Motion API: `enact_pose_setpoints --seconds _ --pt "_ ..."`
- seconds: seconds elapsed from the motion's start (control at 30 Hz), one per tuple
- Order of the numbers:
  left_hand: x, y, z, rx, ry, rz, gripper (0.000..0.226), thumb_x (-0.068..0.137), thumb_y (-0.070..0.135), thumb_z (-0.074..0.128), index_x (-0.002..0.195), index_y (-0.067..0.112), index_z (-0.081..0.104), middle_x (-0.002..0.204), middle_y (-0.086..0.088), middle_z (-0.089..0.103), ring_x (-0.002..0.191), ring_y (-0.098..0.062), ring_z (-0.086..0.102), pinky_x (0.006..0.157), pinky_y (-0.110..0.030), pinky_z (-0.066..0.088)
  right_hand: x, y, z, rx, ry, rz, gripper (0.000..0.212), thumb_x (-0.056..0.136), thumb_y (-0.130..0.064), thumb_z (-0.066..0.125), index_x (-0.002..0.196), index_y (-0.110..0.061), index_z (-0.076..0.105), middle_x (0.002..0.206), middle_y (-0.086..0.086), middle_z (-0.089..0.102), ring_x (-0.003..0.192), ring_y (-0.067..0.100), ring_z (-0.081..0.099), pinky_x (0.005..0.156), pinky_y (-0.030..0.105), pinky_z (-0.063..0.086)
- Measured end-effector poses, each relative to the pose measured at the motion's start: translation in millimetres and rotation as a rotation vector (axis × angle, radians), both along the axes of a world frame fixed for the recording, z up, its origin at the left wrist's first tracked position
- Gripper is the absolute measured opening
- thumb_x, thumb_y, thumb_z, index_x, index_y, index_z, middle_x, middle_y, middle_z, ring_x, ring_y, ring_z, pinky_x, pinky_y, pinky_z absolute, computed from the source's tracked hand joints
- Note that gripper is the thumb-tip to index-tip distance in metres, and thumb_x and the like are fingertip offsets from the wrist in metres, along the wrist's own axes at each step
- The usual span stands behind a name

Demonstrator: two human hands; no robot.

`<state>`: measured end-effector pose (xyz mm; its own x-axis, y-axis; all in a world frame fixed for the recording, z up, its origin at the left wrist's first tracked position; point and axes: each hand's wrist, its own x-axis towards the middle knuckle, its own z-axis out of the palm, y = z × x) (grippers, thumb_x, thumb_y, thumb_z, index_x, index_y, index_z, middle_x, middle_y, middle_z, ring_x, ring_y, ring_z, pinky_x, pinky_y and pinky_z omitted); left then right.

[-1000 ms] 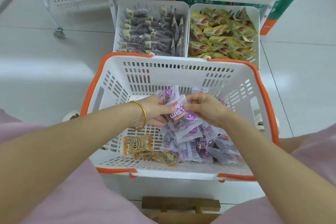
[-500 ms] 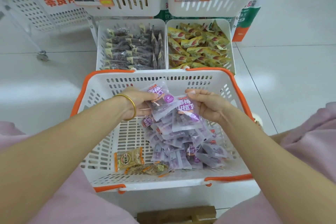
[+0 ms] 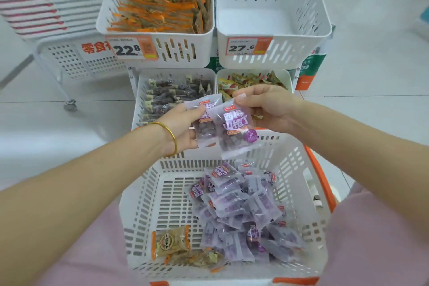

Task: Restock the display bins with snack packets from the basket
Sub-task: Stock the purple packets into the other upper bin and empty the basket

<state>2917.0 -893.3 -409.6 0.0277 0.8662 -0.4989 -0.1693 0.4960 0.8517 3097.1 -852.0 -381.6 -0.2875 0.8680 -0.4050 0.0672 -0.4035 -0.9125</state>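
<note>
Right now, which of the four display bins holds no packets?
The upper right bin, tagged 27.6, is empty. The upper left bin, lower left bin and lower right bin are all stocked.

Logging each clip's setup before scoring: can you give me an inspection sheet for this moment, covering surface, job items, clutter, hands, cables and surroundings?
Surface: white tiled floor; the basket's support is hidden.
Job's things: white basket holds a heap of purple packets and a few orange-edged packets; upper right bin empty; upper left bin, lower left bin and lower right bin stocked.
Clutter: nothing seen.
Hands: left hand holds the rear purple packet, right hand pinches the front purple packet by its top, both lifted clear of the heap.
Cables: nothing seen.
Surroundings: wheeled white rack at left.
</note>
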Motion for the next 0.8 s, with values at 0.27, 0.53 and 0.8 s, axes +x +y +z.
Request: enact_pose_setpoints --seconds 0.27,0.53,0.8 --pt "18 24 1 0.180 -0.051 -0.238 0.041 0.082 0.020 0.066 0.120 0.008 0.058 0.107 -0.012 0.065 0.085 -0.017 0.066 0.082 -0.039 0.057 -13 18 -10 0.129 0.101 -0.255 0.012 0.085 -0.001 0.065 0.080 -0.012 0.066 0.066 0.002 0.065 0.048 0.009 0.061 0.045 0.021 0.049" --pt "2 70 24 0.448 0.317 -0.361 0.085 0.073 0.026 0.078 0.138 0.015 0.024 0.126 0.002 0.055 0.114 -0.012 0.058 0.098 -0.040 0.048 9 68 40 0.183 -0.253 0.307 0.070 0.077 -0.034 0.070 0.138 -0.038 0.036 0.120 -0.010 0.058 0.102 0.015 0.064 0.075 0.035 0.057" --pt "-3 104 45 0.555 0.487 -0.168 0.093 0.071 0.039 0.071 0.141 0.023 0.012 0.128 0.007 0.037 0.109 -0.008 0.053 0.088 -0.023 0.046 0 119 84 0.456 -0.224 0.278 0.045 0.074 -0.004 0.073 0.115 -0.015 0.055 0.100 0.005 0.064 0.077 0.019 0.070 0.056 0.032 0.059"
